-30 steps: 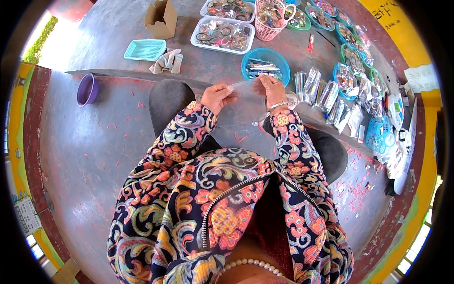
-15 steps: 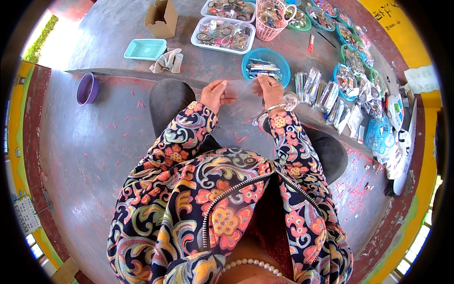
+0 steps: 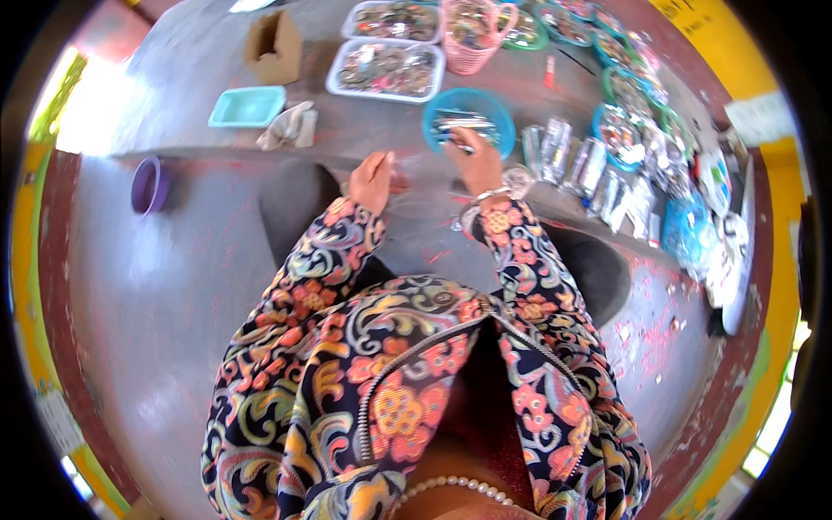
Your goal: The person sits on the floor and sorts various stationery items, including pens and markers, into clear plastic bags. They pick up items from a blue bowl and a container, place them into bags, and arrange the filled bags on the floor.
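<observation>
My left hand is closed on a clear plastic bag, which stretches thin and hard to see between my hands. At the near rim of a round blue basin, my right hand has its fingers bent over the edge, close to the pens lying inside. Blur hides whether those fingers grip a pen, the bag or nothing. The pens look slim, white and dark, heaped side by side.
Two white trays of bagged small items and a pink basket stand beyond. Silvery packets and filled bowls spread to the right. Leftward are a turquoise tray, cardboard box, cloth and purple bowl.
My right hand has turned inward over the basin's near rim, its fingers bent toward the pens. My left hand has curled more tightly around the bag. The whole view has shifted slightly and blurred.
</observation>
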A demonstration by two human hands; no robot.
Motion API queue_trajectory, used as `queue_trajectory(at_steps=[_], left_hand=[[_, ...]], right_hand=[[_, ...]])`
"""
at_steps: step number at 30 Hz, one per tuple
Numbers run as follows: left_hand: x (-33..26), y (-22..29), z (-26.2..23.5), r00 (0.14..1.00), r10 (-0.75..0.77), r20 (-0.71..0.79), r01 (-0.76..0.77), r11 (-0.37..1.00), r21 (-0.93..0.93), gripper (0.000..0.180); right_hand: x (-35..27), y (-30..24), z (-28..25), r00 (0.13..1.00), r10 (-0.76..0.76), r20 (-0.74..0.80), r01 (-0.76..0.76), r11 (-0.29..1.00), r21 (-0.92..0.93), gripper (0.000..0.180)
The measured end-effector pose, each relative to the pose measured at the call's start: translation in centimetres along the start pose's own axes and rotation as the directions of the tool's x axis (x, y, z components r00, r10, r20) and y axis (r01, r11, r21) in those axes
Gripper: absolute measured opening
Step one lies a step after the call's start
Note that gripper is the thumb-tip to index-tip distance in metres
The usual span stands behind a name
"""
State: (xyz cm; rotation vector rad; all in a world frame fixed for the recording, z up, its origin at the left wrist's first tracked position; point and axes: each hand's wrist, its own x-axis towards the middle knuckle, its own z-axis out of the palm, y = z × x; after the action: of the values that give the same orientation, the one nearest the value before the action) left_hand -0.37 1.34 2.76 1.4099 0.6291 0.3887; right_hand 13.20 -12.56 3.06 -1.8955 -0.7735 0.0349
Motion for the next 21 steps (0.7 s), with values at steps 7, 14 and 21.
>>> queue_trajectory(at_steps=[7,14,21], left_hand=[[-0.8,-1.2,0.9,0.927,0.322,0.192,-0.374,0.823,0.427,0.015],[-0.3,-3.8,1.2,0.961,-0.049,0.272,-0.014,0.975,0.223,0.015],[0.5,-5.0,1.0,0.932,-0.120,0.343,0.018,0.958,0.287,0.014]], right_hand=[[-0.8,-0.9,2.2,0.849,-0.055,0.525,0.160,0.974,-0.157,0.022],[-0.6,-1.0,-1.1,0.877,-0.020,0.480,0.095,0.987,-0.132,0.019],[0.6,-1.6,-4.4,0.915,-0.088,0.394,0.156,0.977,-0.144,0.020]])
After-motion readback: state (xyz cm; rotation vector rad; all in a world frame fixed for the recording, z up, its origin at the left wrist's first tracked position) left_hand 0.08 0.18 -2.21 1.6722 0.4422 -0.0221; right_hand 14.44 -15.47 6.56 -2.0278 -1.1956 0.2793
